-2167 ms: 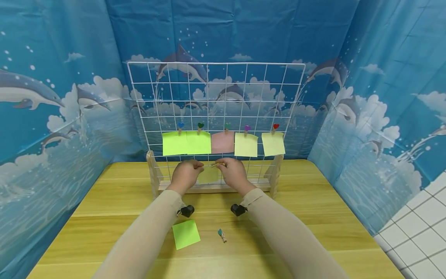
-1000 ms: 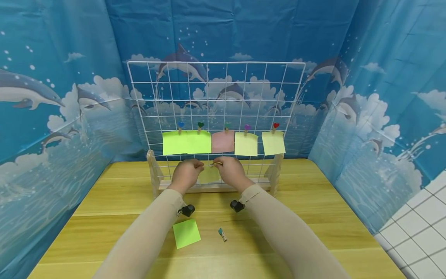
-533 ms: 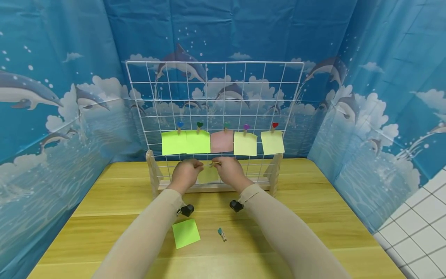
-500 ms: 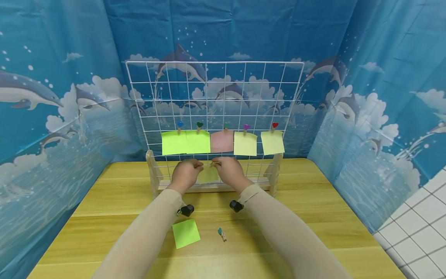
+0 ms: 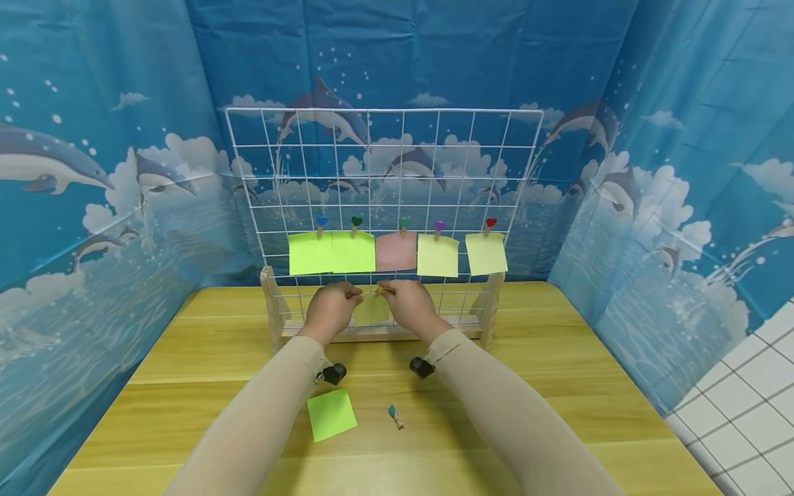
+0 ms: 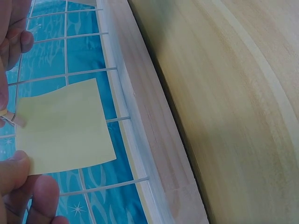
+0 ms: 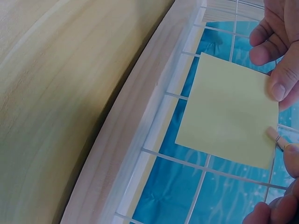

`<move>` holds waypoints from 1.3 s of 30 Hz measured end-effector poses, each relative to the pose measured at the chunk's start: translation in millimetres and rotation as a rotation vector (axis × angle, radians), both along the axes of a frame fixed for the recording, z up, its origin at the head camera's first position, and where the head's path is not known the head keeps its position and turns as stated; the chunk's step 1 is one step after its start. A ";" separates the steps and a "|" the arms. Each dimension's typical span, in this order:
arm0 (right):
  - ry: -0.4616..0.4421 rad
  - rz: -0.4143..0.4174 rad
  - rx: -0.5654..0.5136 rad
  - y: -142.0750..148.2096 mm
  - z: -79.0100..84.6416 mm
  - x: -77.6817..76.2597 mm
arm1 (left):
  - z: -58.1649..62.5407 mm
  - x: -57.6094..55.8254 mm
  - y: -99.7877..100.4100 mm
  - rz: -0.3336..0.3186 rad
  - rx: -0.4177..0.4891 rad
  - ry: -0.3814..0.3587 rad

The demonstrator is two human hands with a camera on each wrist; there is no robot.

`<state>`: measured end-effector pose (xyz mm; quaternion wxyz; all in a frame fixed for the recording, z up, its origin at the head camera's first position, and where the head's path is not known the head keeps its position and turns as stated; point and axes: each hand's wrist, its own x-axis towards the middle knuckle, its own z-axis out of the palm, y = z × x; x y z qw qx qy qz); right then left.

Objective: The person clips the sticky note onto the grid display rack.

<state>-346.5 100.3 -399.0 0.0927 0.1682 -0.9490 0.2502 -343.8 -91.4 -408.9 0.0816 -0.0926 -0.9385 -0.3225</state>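
Note:
A pale yellow sticky note (image 6: 67, 126) lies against the lower part of the white wire grid (image 5: 403, 179). My left hand (image 5: 331, 310) pinches its upper left corner between thumb and finger. With my right hand (image 5: 412, 303) I pinch a small wooden clothespin (image 7: 276, 138), whose tip overlaps the note's top edge. Whether the clothespin also bites on a wire cannot be told. Above my hands, two green notes (image 5: 331, 253), a pink note (image 5: 397, 252) and two yellow notes (image 5: 438, 256) hang from clothespins with coloured hearts.
On the wooden table (image 5: 527, 386) in front of the grid lie a green sticky note (image 5: 331, 415) and a clothespin with a teal heart (image 5: 395, 417). A wooden stand (image 5: 378, 335) holds the grid upright. A blue dolphin curtain (image 5: 471, 62) surrounds the table.
My right hand has shifted slightly left, bringing the clothespin onto the note's top edge. My left hand keeps its place on the note's corner.

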 end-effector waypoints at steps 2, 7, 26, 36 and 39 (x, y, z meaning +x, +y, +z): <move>-0.008 -0.002 -0.002 0.1 0.1 0.0 | 0.3 0.4 0.0 0.002 0.001 0.000; -0.033 -0.001 -0.017 0.0 -0.3 -0.2 | 0.5 1.0 0.0 0.006 -0.002 0.006; -0.064 0.022 -0.077 -0.7 -5.9 0.1 | 1.8 2.7 1.3 0.015 -0.001 -0.013; -0.134 0.032 -0.147 1.3 -8.9 -1.3 | 1.3 4.6 2.5 0.020 0.018 -0.017; -0.153 0.038 -0.167 1.9 -9.2 -0.9 | -0.8 4.9 3.2 0.020 0.015 -0.013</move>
